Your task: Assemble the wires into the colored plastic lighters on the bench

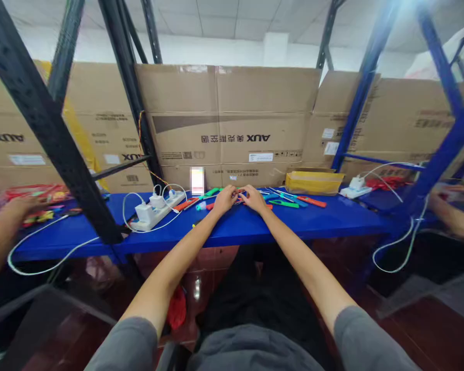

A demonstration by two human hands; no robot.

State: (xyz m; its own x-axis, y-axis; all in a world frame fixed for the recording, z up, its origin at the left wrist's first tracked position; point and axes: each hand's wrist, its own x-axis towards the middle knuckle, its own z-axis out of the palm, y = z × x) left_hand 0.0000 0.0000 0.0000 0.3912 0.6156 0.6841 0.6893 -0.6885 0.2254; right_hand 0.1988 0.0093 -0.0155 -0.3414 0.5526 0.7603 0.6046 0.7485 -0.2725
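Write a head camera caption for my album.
Left hand and right hand touch colorful screwdrivers on a blue shelf.

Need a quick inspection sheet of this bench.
Surface: blue steel bench, tools spread along it.
Job's things: orange-handled tool, green-handled tool, others under both hands.
Clutter: yellow carton behind the tools.
Grips: left hand and right hand meet, fingers curled; held item unclear.
Cables: white charger leads looping from power strips.
Surroundings: AUX cardboard cartons behind, rack upright, co-worker's hand at left.
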